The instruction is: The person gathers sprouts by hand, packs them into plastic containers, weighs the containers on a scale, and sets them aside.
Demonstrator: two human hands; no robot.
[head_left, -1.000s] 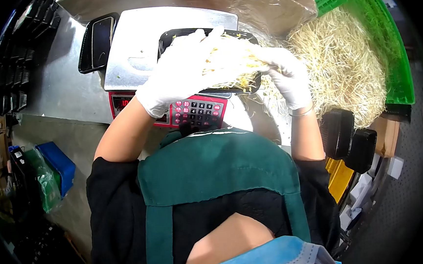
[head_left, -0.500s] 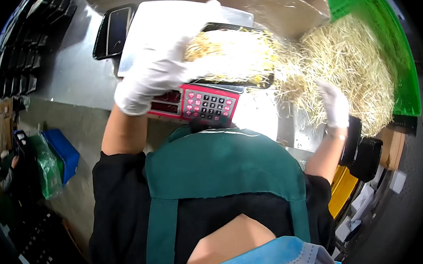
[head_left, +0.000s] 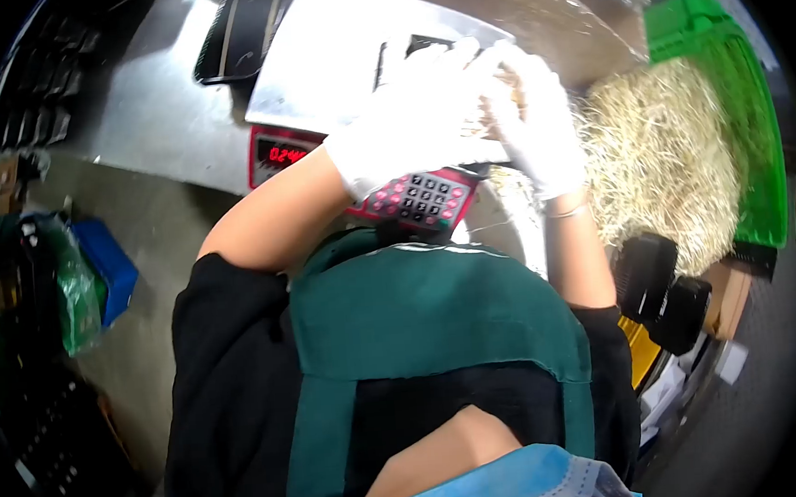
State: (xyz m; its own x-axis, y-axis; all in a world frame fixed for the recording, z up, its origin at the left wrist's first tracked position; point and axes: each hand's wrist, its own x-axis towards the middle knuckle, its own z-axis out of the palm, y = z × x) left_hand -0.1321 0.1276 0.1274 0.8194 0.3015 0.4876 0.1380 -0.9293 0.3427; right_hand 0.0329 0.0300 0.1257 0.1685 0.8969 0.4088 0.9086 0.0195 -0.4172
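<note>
Both my hands wear white gloves and meet over a black tray (head_left: pixel 430 41) on the scale's platform (head_left: pixel 311 65). My left hand (head_left: pixel 417 118) is cupped over the tray, its fingers partly washed out by glare. Beside it my right hand (head_left: pixel 542 123) curls its fingers inward. A few bean sprouts (head_left: pixel 481 118) show between the two hands, pressed by both. Most of the tray is hidden beneath the gloves. The scale's red keypad panel (head_left: pixel 422 199) faces me, and its lit display (head_left: pixel 282 153) is partly covered by my left forearm.
A large heap of sprouts (head_left: pixel 659 152) lies to the right, against a green crate (head_left: pixel 749 122). Black trays (head_left: pixel 649 277) stand near my right elbow. Another black tray (head_left: pixel 240 36) sits at the platform's left, and clear plastic film (head_left: pixel 557 16) lies behind.
My right hand has moved left from the sprout heap to the tray. My left hand has shifted right over the tray, and the sprouts there are now mostly covered.
</note>
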